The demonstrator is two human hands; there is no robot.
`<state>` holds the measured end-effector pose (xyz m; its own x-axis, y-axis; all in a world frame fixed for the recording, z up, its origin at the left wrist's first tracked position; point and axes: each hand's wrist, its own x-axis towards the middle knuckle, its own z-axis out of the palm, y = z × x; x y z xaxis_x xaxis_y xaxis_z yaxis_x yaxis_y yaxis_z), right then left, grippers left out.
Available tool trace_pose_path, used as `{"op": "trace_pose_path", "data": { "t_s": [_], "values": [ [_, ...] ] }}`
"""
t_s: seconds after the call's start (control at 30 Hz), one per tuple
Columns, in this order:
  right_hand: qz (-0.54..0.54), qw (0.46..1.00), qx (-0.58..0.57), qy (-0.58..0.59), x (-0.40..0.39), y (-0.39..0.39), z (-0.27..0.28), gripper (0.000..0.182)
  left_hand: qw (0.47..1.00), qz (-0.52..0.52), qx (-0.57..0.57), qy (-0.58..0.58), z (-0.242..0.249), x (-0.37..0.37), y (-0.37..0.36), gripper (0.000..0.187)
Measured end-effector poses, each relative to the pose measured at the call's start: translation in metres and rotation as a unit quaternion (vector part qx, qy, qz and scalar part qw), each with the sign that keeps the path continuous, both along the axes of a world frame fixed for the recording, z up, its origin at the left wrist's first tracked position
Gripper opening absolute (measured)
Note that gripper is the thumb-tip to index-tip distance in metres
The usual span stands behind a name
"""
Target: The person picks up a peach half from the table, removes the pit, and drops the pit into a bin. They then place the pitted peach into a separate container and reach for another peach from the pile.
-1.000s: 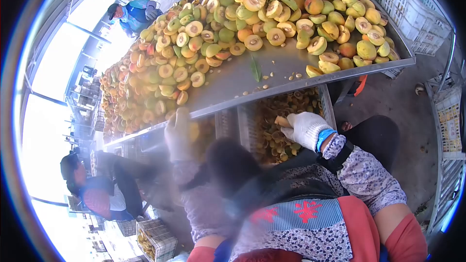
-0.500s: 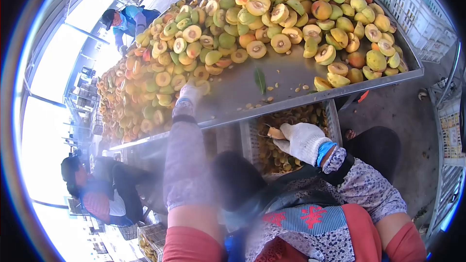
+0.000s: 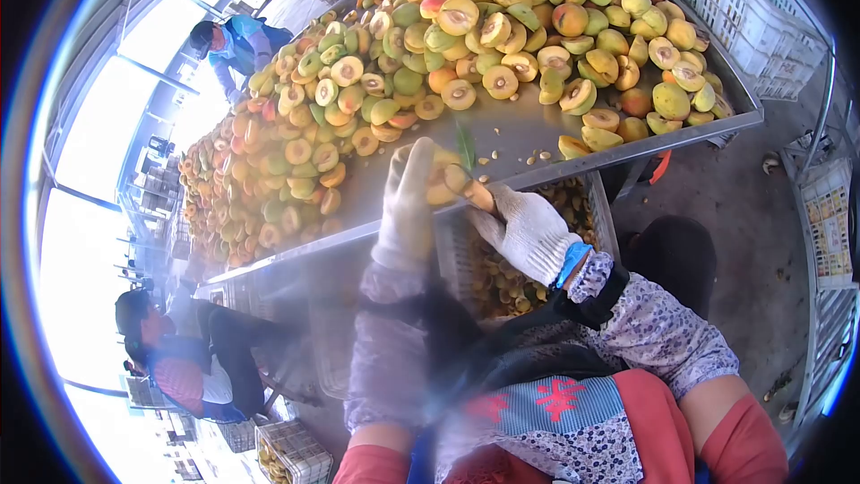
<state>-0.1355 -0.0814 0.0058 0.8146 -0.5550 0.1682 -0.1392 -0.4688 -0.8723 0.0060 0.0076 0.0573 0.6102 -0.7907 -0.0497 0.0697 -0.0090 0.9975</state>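
Observation:
My left hand [image 3: 408,197], in a white glove, is closed on a yellow peach half [image 3: 442,181] just above the near edge of the metal table. My right hand [image 3: 530,231], also gloved, grips a short wooden-handled pitting knife [image 3: 480,196]. Its working end meets the peach half, and haze blurs the contact. Beyond both hands, a large heap of halved peaches [image 3: 394,63], green, yellow and reddish, covers much of the table [image 3: 528,125]. Below the right hand, a crate [image 3: 602,215] contains many fruit pieces.
A green leaf [image 3: 465,145] and several loose pits lie on the tabletop. White crates [image 3: 743,27] are stacked at the far right. One co-worker [image 3: 237,45] stands at the far left; another [image 3: 184,358] sits at the near left. A crate of fruit [image 3: 291,450] stands on the floor.
My left hand has come back from the edge of the heap toward the right, now with a peach half. The right hand has moved up and left, bringing the knife to it.

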Motion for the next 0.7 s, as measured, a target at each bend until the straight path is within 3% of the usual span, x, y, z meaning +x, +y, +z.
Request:
{"op": "trace_pose_path", "data": {
  "t_s": [0.03, 0.07, 0.17, 0.3, 0.43, 0.5, 0.53, 0.63, 0.7],
  "values": [
    [-0.001, 1.0, 0.0, 0.0, -0.001, 0.001, -0.001, 0.025, 0.998, -0.025, -0.048, 0.02, 0.0, -0.01, -0.002, 0.039],
    [-0.003, 0.999, -0.017, 0.029, -0.003, 0.001, -0.004, 0.026, 0.984, 0.058, -0.109, 0.129, -0.025, -0.005, -0.006, 0.04],
    [0.004, 0.997, -0.032, 0.071, -0.007, 0.0, -0.006, 0.026, 0.957, 0.087, -0.167, 0.22, -0.026, -0.021, -0.009, 0.042],
    [0.016, 0.997, -0.056, 0.045, -0.009, 0.0, -0.009, 0.025, 0.944, 0.111, -0.176, 0.255, -0.035, -0.026, -0.008, 0.04],
    [0.039, 0.994, -0.051, 0.088, -0.011, -0.001, -0.003, 0.026, 0.943, 0.125, -0.155, 0.266, -0.035, -0.029, -0.003, 0.037],
    [0.042, 0.99, -0.072, 0.115, -0.008, -0.001, -0.009, 0.029, 0.984, 0.034, -0.138, 0.108, -0.039, -0.025, 0.002, 0.037],
    [0.042, 0.99, -0.071, 0.116, -0.008, 0.0, -0.012, 0.029, 0.984, 0.034, -0.137, 0.109, -0.041, -0.025, 0.003, 0.037],
    [0.048, 0.993, -0.017, 0.109, -0.007, 0.01, -0.016, 0.034, 0.984, 0.065, -0.138, 0.088, -0.042, -0.033, 0.002, 0.037],
    [0.067, 0.992, 0.092, 0.05, -0.007, 0.02, -0.016, 0.034, 0.964, 0.149, -0.143, 0.167, -0.041, -0.038, -0.001, 0.037]
  ]
}}
